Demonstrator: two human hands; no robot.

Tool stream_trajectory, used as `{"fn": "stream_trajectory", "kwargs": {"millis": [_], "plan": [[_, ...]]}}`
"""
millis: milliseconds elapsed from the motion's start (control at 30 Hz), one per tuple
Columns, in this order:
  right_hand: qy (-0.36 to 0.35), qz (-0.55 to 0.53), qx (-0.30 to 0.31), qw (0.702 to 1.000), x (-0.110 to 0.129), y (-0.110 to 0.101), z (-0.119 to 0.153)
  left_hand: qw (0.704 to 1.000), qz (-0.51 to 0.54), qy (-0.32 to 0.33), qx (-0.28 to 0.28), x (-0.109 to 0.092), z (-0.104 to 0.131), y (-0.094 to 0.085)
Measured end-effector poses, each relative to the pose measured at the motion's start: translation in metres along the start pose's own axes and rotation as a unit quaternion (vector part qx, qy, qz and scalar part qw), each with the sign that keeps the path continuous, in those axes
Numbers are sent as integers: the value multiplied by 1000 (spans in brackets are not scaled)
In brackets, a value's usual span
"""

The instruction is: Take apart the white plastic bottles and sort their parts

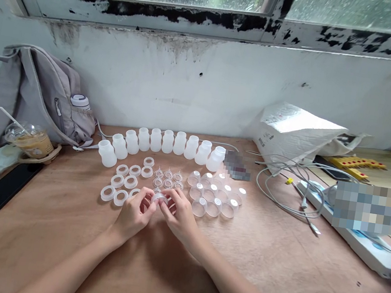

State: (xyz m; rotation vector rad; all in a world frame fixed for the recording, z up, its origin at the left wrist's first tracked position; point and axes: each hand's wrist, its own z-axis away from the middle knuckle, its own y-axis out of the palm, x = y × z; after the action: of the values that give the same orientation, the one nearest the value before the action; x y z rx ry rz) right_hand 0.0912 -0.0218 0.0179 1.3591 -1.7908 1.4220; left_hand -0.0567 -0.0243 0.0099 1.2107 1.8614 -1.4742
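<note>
My left hand (138, 209) and my right hand (179, 211) meet over the table, their fingers closed on one translucent ring (160, 198) between them. To the left of my left hand lie several loose translucent collar rings (120, 198). Just beyond my fingertips sit several clear bottle nipples (168, 175) in rows, the nearest partly covered by my hands. Clear dome caps (213, 208) stand grouped to the right of my right hand. Behind everything, several frosted baby bottles (167, 142) without tops form a curved row.
On the left are a grey backpack (38, 93), an iced drink cup (34, 142) and a black phone (3, 189). To the right lie a white bag (293, 131), coiled cables (283, 199) and a white power strip (360, 244). A wall and window close off the back.
</note>
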Motion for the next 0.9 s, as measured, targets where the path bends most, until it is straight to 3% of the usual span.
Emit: {"fn": "stream_trajectory", "kwargs": {"millis": [200,500,900], "plan": [[-15,-17,32,999,0,2,0,1000,11,-18,0,1,4,5],[-17,-5,28,999,6,0,2,999,46,-15,15,3,7,9],[-17,-15,29,999,8,0,3,999,18,-5,27,4,6,8]]}}
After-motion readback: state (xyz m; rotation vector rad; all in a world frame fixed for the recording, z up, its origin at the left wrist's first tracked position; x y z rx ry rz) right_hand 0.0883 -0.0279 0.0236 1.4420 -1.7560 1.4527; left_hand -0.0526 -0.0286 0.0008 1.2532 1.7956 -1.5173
